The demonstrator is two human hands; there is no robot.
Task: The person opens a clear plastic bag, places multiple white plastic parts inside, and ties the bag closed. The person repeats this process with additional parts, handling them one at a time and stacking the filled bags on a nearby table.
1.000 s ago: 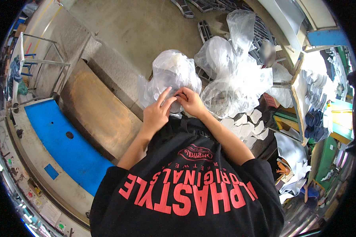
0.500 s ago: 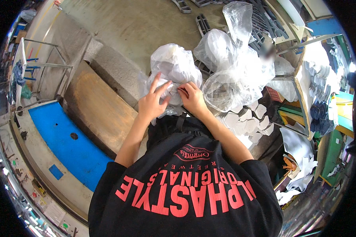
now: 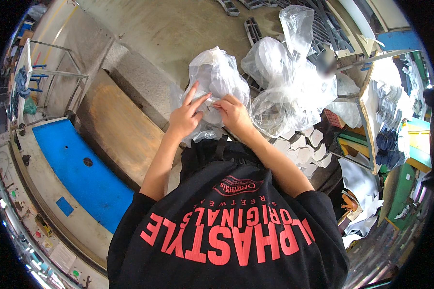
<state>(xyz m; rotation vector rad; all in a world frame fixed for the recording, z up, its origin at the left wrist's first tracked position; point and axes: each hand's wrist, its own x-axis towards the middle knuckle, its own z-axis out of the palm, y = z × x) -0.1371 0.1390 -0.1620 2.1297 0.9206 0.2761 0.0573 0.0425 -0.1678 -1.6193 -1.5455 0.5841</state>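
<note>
In front of me stands a clear plastic bag with pale, flat-looking pieces inside. Over its near left part lies my left hand, index and middle fingers stretched out and apart, nothing plainly gripped. My right hand is just to the right of it, thumb and fingers pinched together over the bag's near side. What sits in that pinch is hidden or too small to name. Both hands are close together, the fingertips near white pieces showing through or at the bag's mouth.
More clear plastic bags stand to the right, with stacked pale grey cut pieces below them. A brown worn board and a blue-topped table lie to the left. Dark metal frames rest on the far floor. A rack stands at right.
The view has shifted slightly. My right hand stays pinched, its fingers a little nearer the left hand's fingertips. My left hand keeps its fingers spread over the bag.
</note>
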